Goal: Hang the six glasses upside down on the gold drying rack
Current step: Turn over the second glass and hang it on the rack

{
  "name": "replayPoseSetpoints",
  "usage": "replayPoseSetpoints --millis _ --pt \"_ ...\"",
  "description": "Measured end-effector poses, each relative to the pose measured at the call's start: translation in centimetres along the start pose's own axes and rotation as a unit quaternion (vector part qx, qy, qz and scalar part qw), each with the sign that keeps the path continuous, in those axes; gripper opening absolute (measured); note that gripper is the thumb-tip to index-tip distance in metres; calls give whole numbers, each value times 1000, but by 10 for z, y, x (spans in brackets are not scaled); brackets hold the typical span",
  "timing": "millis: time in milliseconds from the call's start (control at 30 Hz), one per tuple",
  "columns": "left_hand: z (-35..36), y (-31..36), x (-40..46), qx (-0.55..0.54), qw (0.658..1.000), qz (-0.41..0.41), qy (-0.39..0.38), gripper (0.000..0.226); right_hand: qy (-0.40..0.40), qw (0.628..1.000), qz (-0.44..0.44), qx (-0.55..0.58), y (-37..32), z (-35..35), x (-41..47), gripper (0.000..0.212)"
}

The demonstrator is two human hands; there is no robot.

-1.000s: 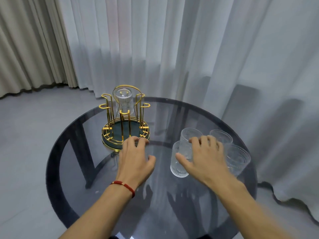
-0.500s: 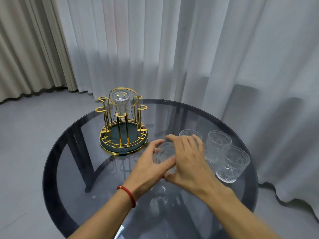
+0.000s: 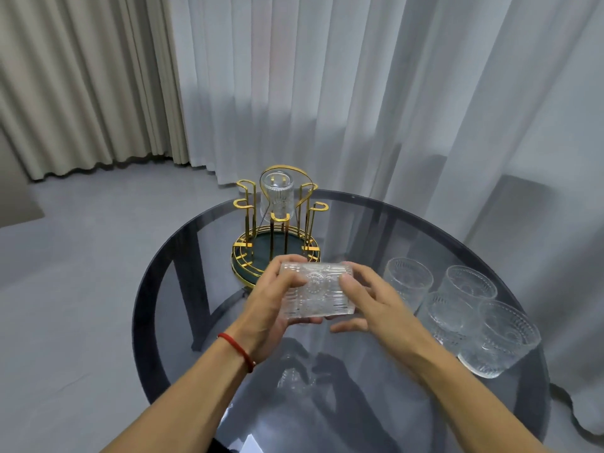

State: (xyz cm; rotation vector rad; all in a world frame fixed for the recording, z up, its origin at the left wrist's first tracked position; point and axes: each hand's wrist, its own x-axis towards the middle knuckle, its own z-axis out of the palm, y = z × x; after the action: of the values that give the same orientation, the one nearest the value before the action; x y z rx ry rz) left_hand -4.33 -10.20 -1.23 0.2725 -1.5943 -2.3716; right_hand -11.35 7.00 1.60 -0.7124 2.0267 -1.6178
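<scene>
1. Nearest the camera, the left hand (image 3: 271, 302) and right hand (image 3: 369, 302) share 1 ribbed glass (image 3: 315, 294), held above the tabletop (image 3: 170, 322) and lying on its side. The left fingers (image 3: 287, 282) wrap one end; the right fingers (image 3: 351, 282) close on the other. Which end is the mouth I cannot tell.
2. A red cord bracelet (image 3: 237, 348) circles the left wrist.
3. Handling, as I judge it: the glass is rigid, breakable and smooth, though the ribs give some purchase. A hold around the side wall near the base looks safest, leaving the mouth free to slide over a prong.
4. To the right, 4 upright glasses (image 3: 457, 308) stand clustered on the tabletop, touching or nearly so.
5. Farther off, the gold drying rack (image 3: 277, 243) stands on its dark green base. 1 inverted glass (image 3: 277, 196) already hangs at its back; the other prongs are bare.
6. Behind everything hang pale curtains (image 3: 327, 93).
</scene>
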Motion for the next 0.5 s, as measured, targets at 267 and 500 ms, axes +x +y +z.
replayPoseSetpoints --millis 267,500 --pt "-50 -43 35 574 794 80 183 46 244 953 -162 -73 -59 -33 30 47" --pt "-64 -68 37 686 707 83 151 71 240 940 -220 -98 -165 -13 128 66"
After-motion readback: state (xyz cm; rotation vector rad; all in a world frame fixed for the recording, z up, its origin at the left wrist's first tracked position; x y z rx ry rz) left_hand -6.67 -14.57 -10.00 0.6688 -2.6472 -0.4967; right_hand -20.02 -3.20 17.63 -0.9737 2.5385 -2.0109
